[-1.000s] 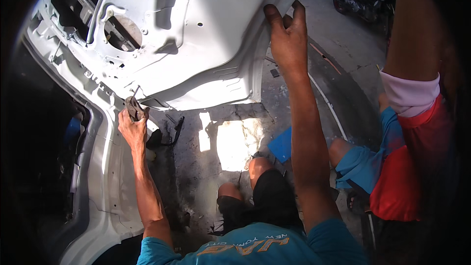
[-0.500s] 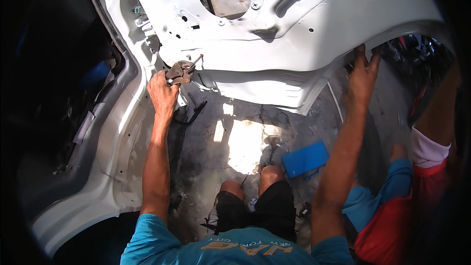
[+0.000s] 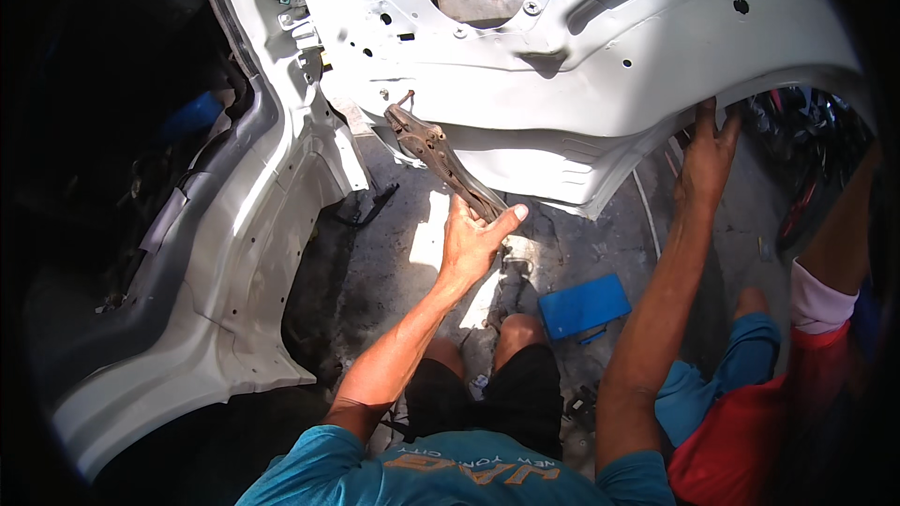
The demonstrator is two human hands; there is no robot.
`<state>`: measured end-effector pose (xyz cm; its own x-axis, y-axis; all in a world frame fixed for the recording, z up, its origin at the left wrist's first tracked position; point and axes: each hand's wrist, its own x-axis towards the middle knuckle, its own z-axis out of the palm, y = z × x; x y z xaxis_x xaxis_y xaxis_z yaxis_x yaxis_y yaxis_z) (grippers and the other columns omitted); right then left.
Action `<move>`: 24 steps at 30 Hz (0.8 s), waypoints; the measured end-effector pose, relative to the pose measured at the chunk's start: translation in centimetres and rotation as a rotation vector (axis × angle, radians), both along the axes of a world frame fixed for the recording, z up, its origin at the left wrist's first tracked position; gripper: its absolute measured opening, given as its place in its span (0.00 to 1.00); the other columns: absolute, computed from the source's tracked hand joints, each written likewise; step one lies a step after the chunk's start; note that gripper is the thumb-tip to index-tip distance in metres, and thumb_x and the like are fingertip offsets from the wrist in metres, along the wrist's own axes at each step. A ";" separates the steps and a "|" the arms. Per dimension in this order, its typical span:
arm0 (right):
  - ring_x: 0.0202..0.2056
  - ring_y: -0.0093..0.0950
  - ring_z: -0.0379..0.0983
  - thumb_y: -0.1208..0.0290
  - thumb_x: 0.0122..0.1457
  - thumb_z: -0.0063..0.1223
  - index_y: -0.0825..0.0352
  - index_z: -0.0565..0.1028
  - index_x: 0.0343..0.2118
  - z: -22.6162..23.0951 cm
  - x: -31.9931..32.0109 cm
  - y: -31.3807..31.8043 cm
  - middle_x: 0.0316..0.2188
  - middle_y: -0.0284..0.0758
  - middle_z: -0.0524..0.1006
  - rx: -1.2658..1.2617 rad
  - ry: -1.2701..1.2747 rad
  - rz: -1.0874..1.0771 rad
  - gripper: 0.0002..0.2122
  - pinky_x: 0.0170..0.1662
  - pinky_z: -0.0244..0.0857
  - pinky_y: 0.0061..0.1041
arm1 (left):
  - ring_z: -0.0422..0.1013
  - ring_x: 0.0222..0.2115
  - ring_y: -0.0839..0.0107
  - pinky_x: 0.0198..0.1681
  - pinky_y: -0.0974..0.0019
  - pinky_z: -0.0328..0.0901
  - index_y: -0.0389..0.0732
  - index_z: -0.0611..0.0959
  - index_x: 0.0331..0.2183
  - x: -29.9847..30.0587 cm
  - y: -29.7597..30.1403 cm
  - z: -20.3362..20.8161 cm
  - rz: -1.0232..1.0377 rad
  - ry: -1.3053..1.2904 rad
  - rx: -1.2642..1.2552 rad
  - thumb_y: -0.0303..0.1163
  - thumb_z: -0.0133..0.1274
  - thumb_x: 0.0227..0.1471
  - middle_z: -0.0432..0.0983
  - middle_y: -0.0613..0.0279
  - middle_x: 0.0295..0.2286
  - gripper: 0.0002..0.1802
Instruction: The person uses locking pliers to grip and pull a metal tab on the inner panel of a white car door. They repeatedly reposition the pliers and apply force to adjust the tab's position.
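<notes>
Two bare hands are raised to a white car door panel [image 3: 600, 66] that hangs above the person's knees. The left hand [image 3: 473, 239] is closed round the lower handle end of a pair of rusty locking pliers [image 3: 439, 157], thumb stretched out to the right; the tool runs up and to the left from the palm, and its head meets the lower edge of the panel, just under a row of small holes. Whether the head bites the metal cannot be told. The right hand [image 3: 705, 155], well apart to the right, has its fingers spread and pressed up against the curved lower rim of the same panel, so it is open and props rather than grips.

Below and between the two forearms a flat blue block [image 3: 584, 305] lies on the grey concrete floor [image 3: 375, 262], near the person's knees. Left of the left hand stands the white car body shell [image 3: 234, 253], its door opening dark inside. Just right of the right forearm another person crouches, in a red top [image 3: 741, 431] with a white sleeve.
</notes>
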<state>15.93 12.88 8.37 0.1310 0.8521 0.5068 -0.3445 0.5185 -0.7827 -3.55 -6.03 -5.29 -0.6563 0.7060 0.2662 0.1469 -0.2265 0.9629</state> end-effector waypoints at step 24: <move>0.63 0.43 0.67 0.53 0.67 0.58 0.69 0.50 0.71 0.5 0.1 -0.4 0.61 0.57 0.70 -0.047 0.004 -0.004 0.40 0.63 0.62 0.45 | 0.76 0.43 0.64 0.48 0.60 0.71 0.30 0.65 0.62 -12.9 0.9 20.8 0.303 0.720 0.466 0.38 0.70 0.48 0.76 0.49 0.42 0.47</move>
